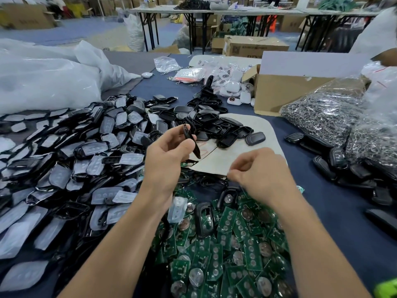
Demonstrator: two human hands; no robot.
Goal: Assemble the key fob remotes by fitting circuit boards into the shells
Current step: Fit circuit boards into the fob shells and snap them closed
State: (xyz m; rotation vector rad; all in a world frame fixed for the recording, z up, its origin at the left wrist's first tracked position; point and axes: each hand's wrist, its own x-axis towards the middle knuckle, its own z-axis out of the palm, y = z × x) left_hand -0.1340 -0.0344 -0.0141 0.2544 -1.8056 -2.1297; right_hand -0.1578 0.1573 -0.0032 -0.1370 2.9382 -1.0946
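My left hand point(166, 152) holds a black key fob shell point(191, 140) edge-on, raised above the table's middle. My right hand point(261, 172) hovers to the right of it with its fingers curled and pinched; I cannot see anything in them. Below both hands lies a heap of green circuit boards point(227, 250) with round coin cells. A big pile of black shells with clear button pads point(71, 166) fills the left. More empty black shell halves point(206, 121) lie beyond my hands on a grey card point(257, 125).
Bags of metal key rings point(326, 108) and several assembled black fobs point(337, 162) sit at the right. A cardboard box point(285, 91) and white fobs point(232, 87) stand behind. Large plastic bags point(47, 78) lie at the far left. Another person's arm point(386, 55) is at the upper right.
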